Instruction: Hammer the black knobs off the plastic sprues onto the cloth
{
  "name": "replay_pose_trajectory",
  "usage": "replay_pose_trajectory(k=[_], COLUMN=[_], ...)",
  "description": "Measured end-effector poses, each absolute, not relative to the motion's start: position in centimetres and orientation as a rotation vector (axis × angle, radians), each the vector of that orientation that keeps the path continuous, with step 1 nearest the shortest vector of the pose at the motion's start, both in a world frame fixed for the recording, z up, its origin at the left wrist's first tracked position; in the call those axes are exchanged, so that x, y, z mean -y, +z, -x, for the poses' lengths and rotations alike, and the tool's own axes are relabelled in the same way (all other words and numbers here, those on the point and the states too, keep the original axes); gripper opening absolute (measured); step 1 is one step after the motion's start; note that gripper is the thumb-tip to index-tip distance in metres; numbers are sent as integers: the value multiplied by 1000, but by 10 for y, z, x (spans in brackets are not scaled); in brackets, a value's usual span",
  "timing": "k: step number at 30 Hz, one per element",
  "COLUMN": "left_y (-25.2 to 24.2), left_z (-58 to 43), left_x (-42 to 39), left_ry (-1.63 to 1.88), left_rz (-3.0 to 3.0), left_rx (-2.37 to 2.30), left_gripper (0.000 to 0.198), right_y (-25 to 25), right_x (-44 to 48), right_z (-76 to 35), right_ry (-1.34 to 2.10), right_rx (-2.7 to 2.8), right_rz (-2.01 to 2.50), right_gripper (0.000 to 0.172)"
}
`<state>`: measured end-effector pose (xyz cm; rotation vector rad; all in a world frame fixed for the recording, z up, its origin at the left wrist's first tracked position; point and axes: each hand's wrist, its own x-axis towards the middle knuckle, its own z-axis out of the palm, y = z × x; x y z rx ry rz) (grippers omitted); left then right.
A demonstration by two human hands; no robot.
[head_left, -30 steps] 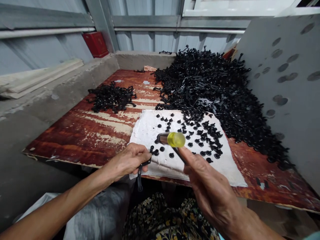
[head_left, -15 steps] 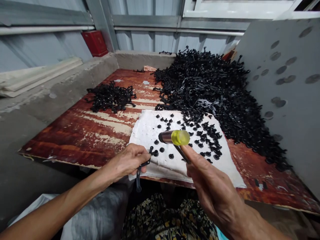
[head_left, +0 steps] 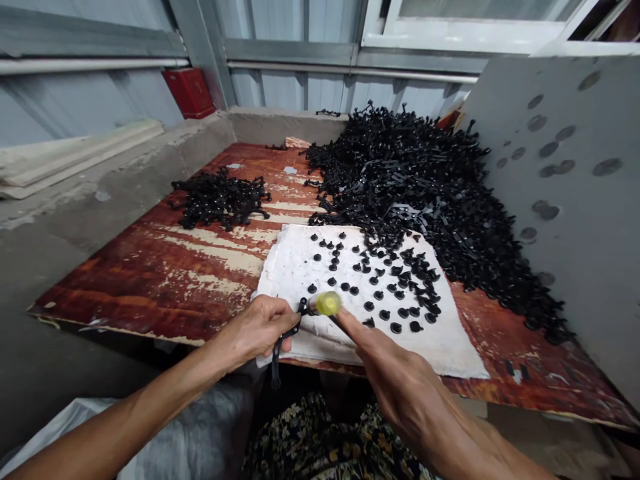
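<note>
My left hand [head_left: 270, 325] pinches a black strap-like part [head_left: 276, 368] at the near left edge of a white cloth [head_left: 285, 263]. One end of the strap dangles past the table edge; its other end lies on the cloth. In my right hand [head_left: 400, 377] is a hammer [head_left: 329, 303] with a yellow face, blurred by motion. Its head is low, right beside the strap end at my left fingertips; whether they touch I cannot tell. Several small black round pieces [head_left: 385, 315] with short stems lie scattered on the cloth.
A large heap of black parts [head_left: 400, 167] covers the table's back right, with a smaller pile [head_left: 220, 199] at left. A grey spotted panel [head_left: 590, 227] borders the worn red-brown table [head_left: 150, 267] on the right. A red box [head_left: 189, 92] sits on the concrete ledge [head_left: 125, 167].
My right hand has brought the hammer down and left to the strap end at my left fingers. The left hand stays nearly in place. The view has shifted slightly.
</note>
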<state>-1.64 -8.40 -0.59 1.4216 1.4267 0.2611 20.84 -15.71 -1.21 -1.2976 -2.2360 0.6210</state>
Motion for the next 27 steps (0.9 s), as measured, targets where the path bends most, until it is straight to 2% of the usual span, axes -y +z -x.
replay_pose_trajectory(k=[3, 7, 8, 13, 16, 18, 20, 23, 27], left_y=[-4, 9, 13, 20, 10, 2, -4, -4, 0], left_z=[18, 15, 14, 11, 13, 15, 16, 17, 13], left_x=[83, 85, 86, 91, 93, 94, 96, 98, 94], left_ry=[266, 255, 231, 149, 474, 812, 974, 815, 604], left_rz=[-1501, -1698, -1740, -1943, -1852, -1551, -1165, -840, -813], left_rx=[-1374, -1236, -1200, -1146, -1280, -1378, -1371, -1195, -1038], left_gripper=[40, 34, 33, 28, 17, 38, 56, 55, 50], right_y=[-3, 7, 7, 3, 2, 3, 4, 5, 3], right_x=[148, 121, 114, 96, 98, 101, 102, 104, 102], right_z=[-207, -202, -201, -194, -191, -189, -187, -182, -172], right_ry=[794, 994, 1043, 1275, 1299, 1295, 1292, 1288, 1289], right_rx=[2155, 1979, 1942, 1937, 1848, 1765, 1699, 1638, 1623], right_rz=[1279, 1325, 1319, 1207, 1199, 1212, 1225, 1228, 1214], right_gripper=[51, 21, 19, 18, 16, 16, 16, 16, 15])
